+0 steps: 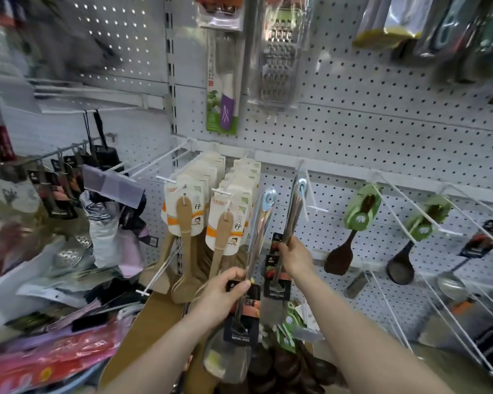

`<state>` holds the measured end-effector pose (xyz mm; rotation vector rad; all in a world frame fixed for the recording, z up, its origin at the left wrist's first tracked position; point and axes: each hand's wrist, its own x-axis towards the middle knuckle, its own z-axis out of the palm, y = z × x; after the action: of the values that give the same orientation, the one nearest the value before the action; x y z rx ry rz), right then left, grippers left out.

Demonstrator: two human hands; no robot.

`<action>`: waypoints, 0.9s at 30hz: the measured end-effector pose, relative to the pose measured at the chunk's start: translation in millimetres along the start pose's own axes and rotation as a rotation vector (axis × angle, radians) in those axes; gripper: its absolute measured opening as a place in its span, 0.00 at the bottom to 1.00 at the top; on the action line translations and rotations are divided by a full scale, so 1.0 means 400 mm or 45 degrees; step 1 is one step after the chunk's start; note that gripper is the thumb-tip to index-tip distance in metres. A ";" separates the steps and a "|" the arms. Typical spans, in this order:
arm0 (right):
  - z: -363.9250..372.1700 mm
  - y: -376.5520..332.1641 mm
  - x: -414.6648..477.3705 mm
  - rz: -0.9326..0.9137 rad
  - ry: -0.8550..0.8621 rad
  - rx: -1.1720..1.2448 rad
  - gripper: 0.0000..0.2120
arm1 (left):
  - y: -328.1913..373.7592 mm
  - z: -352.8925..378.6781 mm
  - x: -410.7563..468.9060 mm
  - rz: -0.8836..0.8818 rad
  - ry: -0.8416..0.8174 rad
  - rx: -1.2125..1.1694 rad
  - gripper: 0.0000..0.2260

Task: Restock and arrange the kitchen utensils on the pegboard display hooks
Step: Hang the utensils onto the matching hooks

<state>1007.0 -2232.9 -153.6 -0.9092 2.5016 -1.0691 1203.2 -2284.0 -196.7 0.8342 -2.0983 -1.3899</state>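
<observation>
Hanging is in hand: the first steel utensil (264, 220) is gripped in the left hand (225, 291), fingers curled round it. The second steel utensil (292, 214) is gripped likewise by the right hand (293, 257) and raised to the white hook (310, 191) (threaded or not cannot be told). Next, its eyelet must be slid on.

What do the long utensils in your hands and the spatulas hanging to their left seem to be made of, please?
Utensils in the left hand and right hand: probably polished steel, silvery and reflective. Hanging spatulas: apparently bare wood, matte pale tan.
</observation>
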 end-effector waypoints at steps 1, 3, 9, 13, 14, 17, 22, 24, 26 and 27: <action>-0.001 0.001 0.016 0.015 -0.019 0.005 0.12 | -0.005 0.001 0.005 -0.003 -0.007 0.004 0.16; 0.000 -0.001 0.042 0.046 -0.043 0.003 0.12 | -0.007 0.003 0.008 -0.016 -0.029 -0.014 0.16; -0.034 -0.013 -0.005 0.039 0.289 0.259 0.18 | 0.000 0.034 -0.013 0.027 -0.082 -0.111 0.06; -0.079 -0.032 -0.125 -0.192 0.348 0.452 0.12 | -0.011 0.072 -0.039 0.076 -0.146 -0.133 0.14; -0.090 -0.035 -0.157 -0.211 0.350 0.489 0.14 | -0.015 0.086 -0.049 0.073 -0.172 -0.110 0.08; -0.108 -0.049 -0.221 -0.255 0.365 0.595 0.17 | -0.015 0.111 -0.073 0.080 -0.189 -0.111 0.05; -0.143 -0.063 -0.290 -0.325 0.333 0.553 0.10 | 0.000 0.135 -0.114 0.083 -0.236 -0.167 0.05; -0.151 -0.072 -0.298 -0.313 0.349 0.470 0.16 | -0.002 0.142 -0.118 0.075 -0.216 -0.168 0.04; -0.158 -0.082 -0.295 -0.296 0.396 0.434 0.18 | 0.006 0.144 -0.113 0.072 -0.199 -0.158 0.07; -0.163 -0.088 -0.292 -0.293 0.410 0.430 0.18 | 0.013 0.144 -0.107 0.085 -0.197 -0.160 0.08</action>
<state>1081.7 -2140.4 -82.7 -1.0034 2.3783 -1.7750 1192.5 -2215.2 -215.5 0.6188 -2.1056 -1.5760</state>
